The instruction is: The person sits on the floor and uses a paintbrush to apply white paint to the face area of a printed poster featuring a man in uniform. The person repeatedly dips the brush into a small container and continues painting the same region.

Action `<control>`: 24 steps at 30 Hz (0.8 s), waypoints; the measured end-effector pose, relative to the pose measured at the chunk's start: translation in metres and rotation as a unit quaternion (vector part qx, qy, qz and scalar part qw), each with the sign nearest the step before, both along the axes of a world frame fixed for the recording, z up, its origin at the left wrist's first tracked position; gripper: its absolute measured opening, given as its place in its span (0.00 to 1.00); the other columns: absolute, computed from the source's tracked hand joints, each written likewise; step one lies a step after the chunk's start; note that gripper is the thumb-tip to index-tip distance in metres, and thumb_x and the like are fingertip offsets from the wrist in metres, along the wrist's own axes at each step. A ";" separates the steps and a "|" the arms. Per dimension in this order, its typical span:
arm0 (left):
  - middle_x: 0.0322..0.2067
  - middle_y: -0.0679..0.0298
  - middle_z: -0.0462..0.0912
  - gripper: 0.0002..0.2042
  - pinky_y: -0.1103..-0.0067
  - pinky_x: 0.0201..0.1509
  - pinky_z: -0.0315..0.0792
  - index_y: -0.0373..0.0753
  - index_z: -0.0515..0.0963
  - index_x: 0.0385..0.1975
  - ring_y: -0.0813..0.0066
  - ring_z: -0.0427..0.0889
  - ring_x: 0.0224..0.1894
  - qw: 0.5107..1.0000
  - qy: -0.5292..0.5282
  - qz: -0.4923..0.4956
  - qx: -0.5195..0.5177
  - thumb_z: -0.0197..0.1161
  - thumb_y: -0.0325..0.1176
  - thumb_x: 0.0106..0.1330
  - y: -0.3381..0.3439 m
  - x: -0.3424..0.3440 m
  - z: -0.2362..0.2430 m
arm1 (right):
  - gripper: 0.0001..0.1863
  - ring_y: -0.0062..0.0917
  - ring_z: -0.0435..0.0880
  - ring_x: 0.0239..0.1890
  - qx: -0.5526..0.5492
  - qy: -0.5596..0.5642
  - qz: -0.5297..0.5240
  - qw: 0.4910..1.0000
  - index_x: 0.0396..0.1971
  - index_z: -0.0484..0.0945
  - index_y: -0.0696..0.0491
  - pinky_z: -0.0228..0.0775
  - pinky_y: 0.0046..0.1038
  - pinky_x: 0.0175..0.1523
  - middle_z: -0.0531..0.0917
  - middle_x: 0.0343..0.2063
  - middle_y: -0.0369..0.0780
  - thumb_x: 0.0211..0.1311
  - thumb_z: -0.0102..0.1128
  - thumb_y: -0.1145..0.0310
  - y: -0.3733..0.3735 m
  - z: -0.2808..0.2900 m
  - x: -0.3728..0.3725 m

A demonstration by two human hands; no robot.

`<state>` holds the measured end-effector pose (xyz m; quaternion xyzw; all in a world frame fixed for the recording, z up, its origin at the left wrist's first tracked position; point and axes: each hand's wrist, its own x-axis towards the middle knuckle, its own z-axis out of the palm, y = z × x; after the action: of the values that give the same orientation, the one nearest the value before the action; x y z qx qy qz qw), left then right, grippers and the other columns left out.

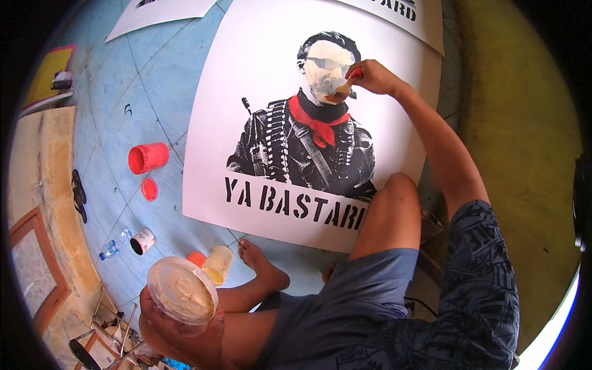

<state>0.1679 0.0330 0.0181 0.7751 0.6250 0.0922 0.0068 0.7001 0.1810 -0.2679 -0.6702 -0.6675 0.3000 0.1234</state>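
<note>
The floor [98,160] is the largest thing, made of pale blue tiles with thin dark joints and a slightly shiny, marbled surface. On it lies a big white sheet [206,160], smooth like thick paper; its edges look curved in this wide view. One more white sheet [425,34] overlaps its upper right corner. In the middle of the big sheet there is a printed figure [320,142], grainy black, with a flat red scarf [322,126] and a cream-coloured area on the head. Below the figure runs a row of blocky black letters.

At lower left is a round, translucent plastic tub [182,293], containing thick cream-coloured paint with soft ridges. Just beside it stands a cylindrical yellowish container [217,265], and further up, a glossy red jar [148,158] with a round red lid [149,189] near it. A short white can [143,242] with dark marks is next to a clear plastic bottle [111,248].

The left hand [209,327] holds the tub from below, its fingers spread in a wide curve around the wall. The right hand [375,77] has its fingers closed together, pinching a small flat brush [340,92]. The brush's tip is at the lower part of the printed head, on the cream-coloured area.
</note>
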 end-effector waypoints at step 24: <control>0.56 0.44 0.76 0.43 0.59 0.65 0.70 0.29 0.66 0.63 0.46 0.77 0.58 0.998 -0.062 -0.020 -0.011 0.74 0.39 0.44 -0.001 -0.013 -0.006 | 0.13 0.29 0.88 0.34 0.022 0.114 -0.024 0.993 0.40 0.87 0.57 0.78 0.31 0.44 0.89 0.31 0.44 0.59 0.67 0.65 0.025 0.013 -0.015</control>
<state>0.1551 0.0318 0.0117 0.7800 0.6089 0.1330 0.0564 0.6855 0.2063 -0.2554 -0.6446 -0.6396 0.3562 0.2204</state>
